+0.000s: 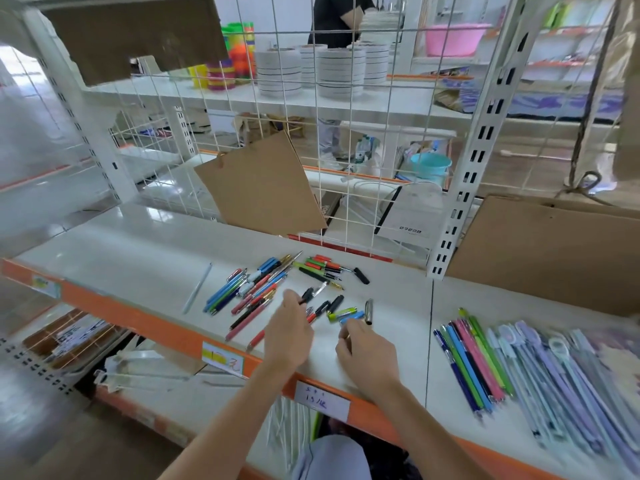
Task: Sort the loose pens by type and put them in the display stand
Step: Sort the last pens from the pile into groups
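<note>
- My left hand (287, 336) pinched a black pen (306, 295) at the near edge of the loose pens (263, 289) scattered on the white shelf (145, 258).
- My right hand (367, 351) lay curled just beside a blue pen (351, 317); grip not discernible.
- Sorted rows of pens (474, 358) lay well apart, to the right.

Shop, slotted metal shelving (475, 157), handwritten price tags (322, 400) on orange edge; stacked bowls (341, 72) behind
</note>
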The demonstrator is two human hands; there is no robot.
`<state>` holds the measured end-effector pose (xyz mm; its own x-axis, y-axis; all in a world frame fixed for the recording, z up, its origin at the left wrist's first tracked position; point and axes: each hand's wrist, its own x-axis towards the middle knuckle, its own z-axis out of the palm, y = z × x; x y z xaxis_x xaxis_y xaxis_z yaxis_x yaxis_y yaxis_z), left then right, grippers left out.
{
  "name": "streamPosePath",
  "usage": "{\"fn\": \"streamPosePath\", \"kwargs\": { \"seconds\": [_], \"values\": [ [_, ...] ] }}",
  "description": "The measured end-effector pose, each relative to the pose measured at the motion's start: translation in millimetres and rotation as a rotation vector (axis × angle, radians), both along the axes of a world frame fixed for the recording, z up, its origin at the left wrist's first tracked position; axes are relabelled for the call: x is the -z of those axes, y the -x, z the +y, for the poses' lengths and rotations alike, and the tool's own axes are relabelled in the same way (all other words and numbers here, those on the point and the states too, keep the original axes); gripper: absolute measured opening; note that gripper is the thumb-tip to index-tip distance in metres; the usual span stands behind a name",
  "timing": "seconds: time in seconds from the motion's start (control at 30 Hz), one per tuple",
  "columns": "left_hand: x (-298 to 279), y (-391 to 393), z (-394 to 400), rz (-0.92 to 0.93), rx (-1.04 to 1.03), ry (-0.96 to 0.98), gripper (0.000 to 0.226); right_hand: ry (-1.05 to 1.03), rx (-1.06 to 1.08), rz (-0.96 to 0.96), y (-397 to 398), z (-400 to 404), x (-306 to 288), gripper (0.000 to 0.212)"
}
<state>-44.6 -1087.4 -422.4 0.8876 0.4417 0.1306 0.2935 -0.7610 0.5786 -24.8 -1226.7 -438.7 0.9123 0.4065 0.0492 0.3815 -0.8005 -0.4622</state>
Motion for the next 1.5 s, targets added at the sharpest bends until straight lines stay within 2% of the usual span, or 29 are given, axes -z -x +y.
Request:
{"fn": "streamPosePath", "kwargs": {
  "seconds": [0.1, 0.27, 0.4, 0.53, 0.63, 0.8, 0.87, 1.07, 1.3, 1.4, 1.5],
  "values": [
    [12, 12, -14, 0.02, 0.052, -0.07, 0.008, -0.082, 0.037, 0.046, 1, -3, 0, 0.008],
    [17, 8, -14, 0.029, -0.036, -0.108, 0.012, -0.246, 0.069, 0.12, -17, -7, -9, 0.01],
    [16, 7, -15, 0.019, -0.118, -0.042, 0.014, -0.174, 0.093, 0.074, -55, -1, -21, 0.015],
    [17, 7, -15, -0.007, -0.121, -0.054, 0.013, -0.127, -0.056, 0.082, -80, 10, -27, 0.029],
    [19, 7, -14, -0.015, -0.104, -0.09, 0.011, -0.025, -0.178, 0.121, -91, 16, -27, 0.028],
    [19, 7, -13, -0.006, -0.068, -0.124, 0.018, 0.084, -0.219, 0.152, -101, 15, -28, 0.021],
    [18, 9, -13, -0.008, -0.064, -0.127, 0.018, 0.044, -0.183, 0.156, -105, 10, -28, 0.02],
    [15, 10, -14, 0.001, -0.071, -0.102, 0.017, -0.062, 0.157, 0.119, -126, -1, -24, 0.023],
    [12, 11, -14, -0.014, -0.059, -0.098, 0.021, 0.091, 0.136, 0.106, -129, 1, -18, 0.022],
    [13, 11, -15, -0.034, -0.079, -0.082, 0.018, 0.045, 0.156, 0.109, -129, -1, -24, 0.022],
    [15, 11, -15, -0.041, -0.124, -0.051, 0.012, 0.018, 0.088, 0.118, -129, 2, -31, 0.025]
  ]
}}
